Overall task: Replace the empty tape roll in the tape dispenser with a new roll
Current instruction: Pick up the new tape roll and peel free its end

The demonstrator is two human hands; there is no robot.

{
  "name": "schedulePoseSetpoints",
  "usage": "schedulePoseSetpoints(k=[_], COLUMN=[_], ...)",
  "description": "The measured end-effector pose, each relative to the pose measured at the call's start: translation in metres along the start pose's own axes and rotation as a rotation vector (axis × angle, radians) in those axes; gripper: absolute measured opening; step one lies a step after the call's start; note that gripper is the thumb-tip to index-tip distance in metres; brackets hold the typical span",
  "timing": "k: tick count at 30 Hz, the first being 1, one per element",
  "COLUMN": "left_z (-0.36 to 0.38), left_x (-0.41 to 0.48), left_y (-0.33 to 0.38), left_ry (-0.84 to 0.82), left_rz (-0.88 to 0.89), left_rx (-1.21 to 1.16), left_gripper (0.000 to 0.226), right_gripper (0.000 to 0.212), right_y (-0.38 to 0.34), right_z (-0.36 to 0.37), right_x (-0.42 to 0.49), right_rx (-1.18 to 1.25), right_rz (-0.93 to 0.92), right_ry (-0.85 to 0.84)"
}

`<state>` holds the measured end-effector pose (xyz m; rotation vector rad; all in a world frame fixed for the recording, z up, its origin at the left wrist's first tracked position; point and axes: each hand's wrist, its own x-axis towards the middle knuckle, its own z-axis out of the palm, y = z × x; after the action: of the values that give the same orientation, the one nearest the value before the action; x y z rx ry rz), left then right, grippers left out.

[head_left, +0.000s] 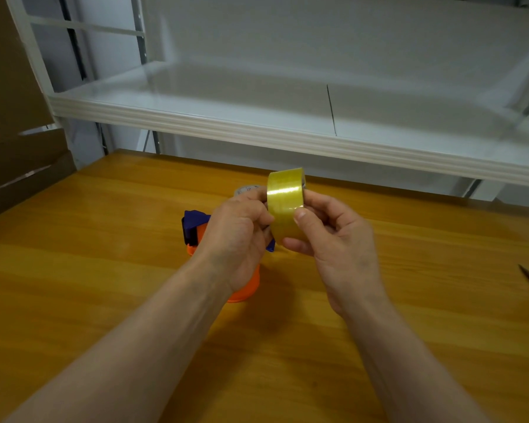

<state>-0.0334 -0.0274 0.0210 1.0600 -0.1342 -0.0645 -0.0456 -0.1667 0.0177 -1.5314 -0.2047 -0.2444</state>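
Tape roll in hand, dispenser waiting

We grip the new yellow tape roll between left hand and right hand — above the dispenser on the table. Loading remains; the pale ring behind may be the old core.

The tape roll at the centre of the frame is glossy translucent yellow, with pale streaks of reflected light. Just left of it and lower, the tape dispenser is deep blue above and bright orange below. The table filling the lower frame is honey-orange wood with long darker grain bands. The shelf across the upper frame is plain white. The cardboard at upper left is dull brown.
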Motion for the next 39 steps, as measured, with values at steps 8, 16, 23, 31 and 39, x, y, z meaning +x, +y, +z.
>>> schedulePoseSetpoints(k=[8, 16, 23, 31, 39], left_z=[-0.0005, -0.0009, -0.0002, 0.0002, 0.0016], left_x=[0.0011, -0.0010, -0.0003, -0.0014, -0.0030], left_y=[-0.0004, 0.0012, -0.0004, -0.0009, 0.0024], left_ry=[0.061, 0.030, 0.004, 0.062, 0.039], left_rz=[0.005, -0.004, 0.030, 0.027, 0.015], left_rx=[0.036, 0.032, 0.059, 0.029, 0.039], left_gripper=[0.039, 0.044, 0.059, 0.039, 0.037], right_gripper=[0.032, 0.032, 0.035, 0.034, 0.032], right_y=[-0.0003, 0.0001, -0.0015, -0.0014, -0.0002], right_z=[0.0001, 0.0001, 0.0006, 0.0001, 0.0017], right_x=[-0.0006, -0.0022, -0.0015, -0.0019, -0.0027], right_rx=[0.002, -0.002, 0.005, 0.020, 0.008], right_rz=[0.002, 0.005, -0.004, 0.001, -0.002], right_ry=[-0.008, -0.015, -0.009, -0.020, -0.018])
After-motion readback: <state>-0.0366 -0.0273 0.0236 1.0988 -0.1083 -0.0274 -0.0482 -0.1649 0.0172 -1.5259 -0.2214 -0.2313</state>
